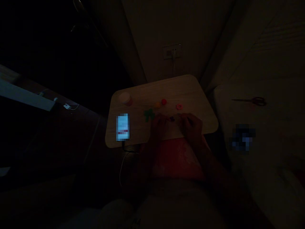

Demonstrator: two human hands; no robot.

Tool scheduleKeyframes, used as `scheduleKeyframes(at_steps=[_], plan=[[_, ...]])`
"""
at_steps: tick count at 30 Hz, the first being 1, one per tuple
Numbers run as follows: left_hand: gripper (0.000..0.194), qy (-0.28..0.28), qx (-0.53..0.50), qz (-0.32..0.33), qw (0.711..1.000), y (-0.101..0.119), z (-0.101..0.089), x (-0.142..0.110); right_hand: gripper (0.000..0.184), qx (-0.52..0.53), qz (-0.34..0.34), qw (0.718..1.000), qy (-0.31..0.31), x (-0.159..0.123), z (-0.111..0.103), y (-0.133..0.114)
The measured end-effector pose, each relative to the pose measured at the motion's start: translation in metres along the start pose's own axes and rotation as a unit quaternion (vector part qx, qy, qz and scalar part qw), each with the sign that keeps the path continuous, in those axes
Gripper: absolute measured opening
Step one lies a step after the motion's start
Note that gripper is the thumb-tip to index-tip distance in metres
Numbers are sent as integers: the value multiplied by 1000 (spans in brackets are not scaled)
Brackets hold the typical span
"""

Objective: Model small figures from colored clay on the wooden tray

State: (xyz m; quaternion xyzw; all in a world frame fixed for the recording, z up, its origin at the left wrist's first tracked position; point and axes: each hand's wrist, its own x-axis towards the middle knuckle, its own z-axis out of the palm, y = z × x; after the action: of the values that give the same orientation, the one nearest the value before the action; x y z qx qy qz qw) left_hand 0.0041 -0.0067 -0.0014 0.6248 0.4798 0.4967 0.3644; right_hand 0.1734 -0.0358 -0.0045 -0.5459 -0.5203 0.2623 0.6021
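Note:
In very dim light, both of my hands rest over the near side of a small wooden table [140, 95]. My left hand [158, 124] has its fingers curled, close to a small dark purple piece [172, 119] lying between the hands. Across from it, my right hand [192, 126] is closed with its fingertips towards that piece; what it grips is too dark to make out. Beside my left hand lies a green branching shape [149, 114]. Beyond the hands are a red ball [164, 101], an orange-yellow lump [157, 105] and a pink ring-like flower shape [179, 107].
A lidded tub [125, 99] stands at the table's back left. A lit phone [123, 127] with a cable lies at the left edge. Scissors [256, 101] lie on a pale surface to the right. A wall socket [172, 51] is behind the table.

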Motion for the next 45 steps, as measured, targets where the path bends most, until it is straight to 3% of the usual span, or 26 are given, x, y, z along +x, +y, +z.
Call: scheduleKeyframes(at_steps=[3, 7, 12, 16, 20, 24, 30, 37, 45], plan=[[21, 11, 83, 31, 996, 0, 6, -1, 17, 12, -12, 1000, 4, 0, 1, 3], [42, -2, 208, 57, 976, 2, 15, -4, 25, 69, 28, 997, 18, -1, 4, 7], [24, -33, 252, 56, 965, 2, 15, -5, 11, 56, 35, 997, 31, -1, 5, 3], [16, -38, 221, 51, 973, 1, 12, -4, 26, 26, 24, 999, 26, 0, 3, 1], [12, -42, 153, 51, 986, 2, 9, -2, 19, 15, 14, 1000, 17, 0, 2, 4], [8, -23, 79, 53, 995, 4, 6, -1, 22, 2, -20, 1000, 5, 1, 0, 3], [15, -11, 20, 29, 999, 3, 1, 1, 22, -18, -35, 999, -4, 3, -1, -2], [20, -7, -5, 20, 1000, 1, -1, 1, 8, -6, -7, 1000, 2, 0, 1, 1], [17, -11, 1, 16, 1000, 4, -1, 1, 21, -12, -20, 1000, -16, 2, -1, -2]])
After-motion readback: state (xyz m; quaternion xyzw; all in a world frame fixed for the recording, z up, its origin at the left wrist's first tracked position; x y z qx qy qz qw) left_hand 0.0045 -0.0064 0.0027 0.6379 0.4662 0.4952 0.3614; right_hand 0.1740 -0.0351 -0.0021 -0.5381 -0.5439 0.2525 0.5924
